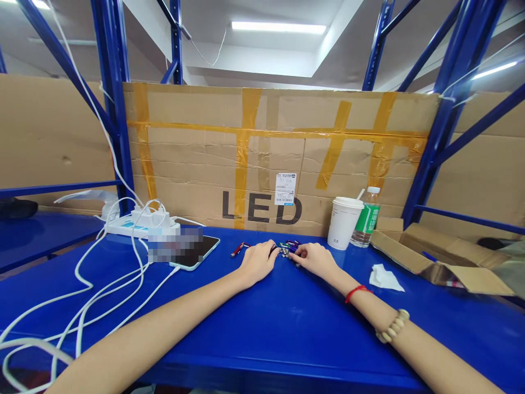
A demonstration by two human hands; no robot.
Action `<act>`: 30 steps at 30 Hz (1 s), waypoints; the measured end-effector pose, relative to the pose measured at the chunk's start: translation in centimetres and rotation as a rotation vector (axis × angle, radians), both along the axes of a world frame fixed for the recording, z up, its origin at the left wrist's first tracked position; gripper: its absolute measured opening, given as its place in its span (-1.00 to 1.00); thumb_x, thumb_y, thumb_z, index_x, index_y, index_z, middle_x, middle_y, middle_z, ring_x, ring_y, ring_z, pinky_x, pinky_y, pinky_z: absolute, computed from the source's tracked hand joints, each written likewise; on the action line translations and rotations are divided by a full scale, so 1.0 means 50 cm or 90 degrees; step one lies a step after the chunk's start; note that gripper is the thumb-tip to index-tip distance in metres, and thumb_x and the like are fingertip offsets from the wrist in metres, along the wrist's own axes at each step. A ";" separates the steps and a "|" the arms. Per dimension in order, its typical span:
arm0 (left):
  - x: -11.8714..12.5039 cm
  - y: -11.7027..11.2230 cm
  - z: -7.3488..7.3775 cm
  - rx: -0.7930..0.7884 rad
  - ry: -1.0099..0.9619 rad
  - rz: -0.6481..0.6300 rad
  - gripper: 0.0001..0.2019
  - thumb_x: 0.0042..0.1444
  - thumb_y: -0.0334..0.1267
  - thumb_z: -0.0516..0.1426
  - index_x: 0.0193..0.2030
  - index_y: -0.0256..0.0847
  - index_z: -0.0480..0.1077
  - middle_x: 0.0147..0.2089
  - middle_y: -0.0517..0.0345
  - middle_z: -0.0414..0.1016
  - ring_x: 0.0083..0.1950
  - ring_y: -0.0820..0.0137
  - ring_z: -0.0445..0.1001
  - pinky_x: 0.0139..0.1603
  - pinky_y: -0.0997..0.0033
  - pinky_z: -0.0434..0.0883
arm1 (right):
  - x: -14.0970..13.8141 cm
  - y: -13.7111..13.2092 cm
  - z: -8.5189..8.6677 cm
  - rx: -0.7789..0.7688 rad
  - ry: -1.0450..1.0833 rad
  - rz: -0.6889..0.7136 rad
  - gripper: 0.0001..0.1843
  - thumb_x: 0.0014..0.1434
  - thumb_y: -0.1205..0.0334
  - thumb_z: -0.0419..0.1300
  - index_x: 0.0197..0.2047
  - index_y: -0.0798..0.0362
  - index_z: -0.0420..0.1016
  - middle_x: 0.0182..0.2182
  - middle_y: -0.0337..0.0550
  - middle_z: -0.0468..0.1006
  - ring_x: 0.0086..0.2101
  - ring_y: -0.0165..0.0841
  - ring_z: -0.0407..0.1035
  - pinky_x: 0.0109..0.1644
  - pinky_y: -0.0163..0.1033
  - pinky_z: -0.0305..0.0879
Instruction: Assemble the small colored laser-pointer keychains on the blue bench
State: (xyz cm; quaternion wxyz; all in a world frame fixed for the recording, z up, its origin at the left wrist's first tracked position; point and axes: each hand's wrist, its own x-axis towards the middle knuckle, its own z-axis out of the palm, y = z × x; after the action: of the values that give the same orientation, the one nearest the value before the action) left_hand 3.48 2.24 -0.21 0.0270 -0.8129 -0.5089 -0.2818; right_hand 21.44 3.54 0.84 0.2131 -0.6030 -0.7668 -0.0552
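Note:
A small pile of shiny metallic pieces, coloured green, blue, purple and silver, lies on the blue table between my hands. My left hand rests at the pile's left side, its fingers curled around something dark that is mostly hidden. At the right side, my right hand has its thumb and fingers pinched together low over the silver pieces. What it grips is too small to make out. Left of my left hand lies a slim red metal tube with a small ring, apart from the pile.
A phone, a white power strip and loose white cables lie at left. To the right are a paper cup, a water bottle, a crumpled tissue and an open cardboard box. A large carton stands behind.

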 end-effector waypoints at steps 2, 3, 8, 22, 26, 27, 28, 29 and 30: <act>0.000 0.000 0.000 -0.006 -0.002 -0.009 -0.69 0.18 -0.09 -0.22 -0.23 -0.17 0.24 -0.24 0.12 0.45 -0.19 0.33 0.41 -0.23 0.40 0.28 | 0.001 0.001 -0.002 -0.015 0.021 0.024 -0.62 0.00 -0.10 0.05 -0.48 0.01 0.50 -0.51 -0.18 0.53 -0.47 -0.38 0.38 -0.52 -0.38 0.08; 0.000 0.000 0.000 -0.005 -0.004 -0.013 -0.69 0.18 -0.09 -0.22 -0.23 -0.17 0.24 -0.24 0.12 0.45 -0.19 0.33 0.41 -0.23 0.40 0.28 | 0.001 0.002 -0.003 -0.021 0.030 0.038 -0.62 -0.01 -0.11 0.05 -0.46 0.01 0.50 -0.51 -0.19 0.53 -0.47 -0.38 0.38 -0.51 -0.38 0.09; 0.001 -0.002 -0.001 0.006 -0.009 -0.018 -0.68 0.19 -0.08 -0.25 -0.22 -0.16 0.23 -0.26 0.11 0.45 -0.21 0.31 0.42 -0.26 0.38 0.28 | 0.005 0.009 -0.008 -0.043 0.043 0.072 -0.64 -0.05 -0.12 0.09 -0.42 -0.03 0.51 -0.49 -0.22 0.54 -0.45 -0.36 0.39 -0.47 -0.35 0.13; 0.000 -0.004 -0.003 0.043 0.046 -0.022 -0.70 0.20 -0.15 -0.27 -0.18 -0.16 0.20 -0.27 0.12 0.45 -0.23 0.30 0.43 -0.32 0.38 0.30 | 0.005 0.018 -0.025 -0.006 0.060 0.075 -0.74 0.00 0.01 0.07 -0.39 -0.07 0.52 -0.38 -0.23 0.55 -0.34 -0.29 0.41 -0.39 -0.31 0.22; 0.000 -0.002 -0.004 0.049 0.048 -0.032 -0.71 0.20 -0.14 -0.25 -0.20 -0.17 0.21 -0.25 0.11 0.45 -0.22 0.30 0.42 -0.31 0.39 0.30 | 0.002 0.017 -0.025 0.009 0.089 0.068 -0.73 0.02 0.02 0.04 -0.36 -0.07 0.50 -0.41 -0.24 0.55 -0.36 -0.32 0.41 -0.42 -0.33 0.21; 0.000 -0.003 -0.003 0.050 0.046 -0.033 -0.70 0.20 -0.13 -0.25 -0.21 -0.17 0.21 -0.25 0.11 0.44 -0.21 0.30 0.42 -0.30 0.39 0.30 | 0.002 0.017 -0.024 0.011 0.093 0.061 -0.73 0.02 0.02 0.04 -0.35 -0.07 0.49 -0.41 -0.24 0.55 -0.37 -0.33 0.41 -0.42 -0.33 0.20; 0.000 -0.004 -0.002 0.050 0.043 -0.035 -0.70 0.20 -0.12 -0.25 -0.22 -0.18 0.21 -0.25 0.11 0.44 -0.21 0.31 0.42 -0.30 0.39 0.30 | 0.001 0.016 -0.024 0.015 0.093 0.054 -0.74 0.01 0.02 0.05 -0.34 -0.07 0.49 -0.41 -0.25 0.55 -0.37 -0.33 0.41 -0.42 -0.33 0.20; 0.000 -0.006 -0.001 0.050 0.039 -0.038 -0.70 0.20 -0.12 -0.26 -0.22 -0.18 0.21 -0.25 0.11 0.44 -0.21 0.31 0.42 -0.30 0.39 0.30 | 0.001 0.016 -0.023 0.020 0.092 0.050 -0.74 0.01 0.03 0.05 -0.33 -0.07 0.48 -0.41 -0.25 0.54 -0.38 -0.34 0.40 -0.42 -0.33 0.20; 0.000 -0.008 0.001 0.052 0.035 -0.040 -0.69 0.20 -0.11 -0.26 -0.22 -0.18 0.20 -0.26 0.11 0.44 -0.22 0.32 0.42 -0.30 0.40 0.30 | 0.001 0.015 -0.022 0.026 0.091 0.048 -0.75 0.00 0.04 0.06 -0.32 -0.08 0.48 -0.40 -0.26 0.54 -0.38 -0.34 0.40 -0.43 -0.33 0.19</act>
State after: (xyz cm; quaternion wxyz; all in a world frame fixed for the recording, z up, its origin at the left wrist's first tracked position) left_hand 3.46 1.83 -0.17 0.0650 -0.8343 -0.4702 -0.2802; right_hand 21.49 4.29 -0.26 0.2815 -0.5719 -0.7703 -0.0198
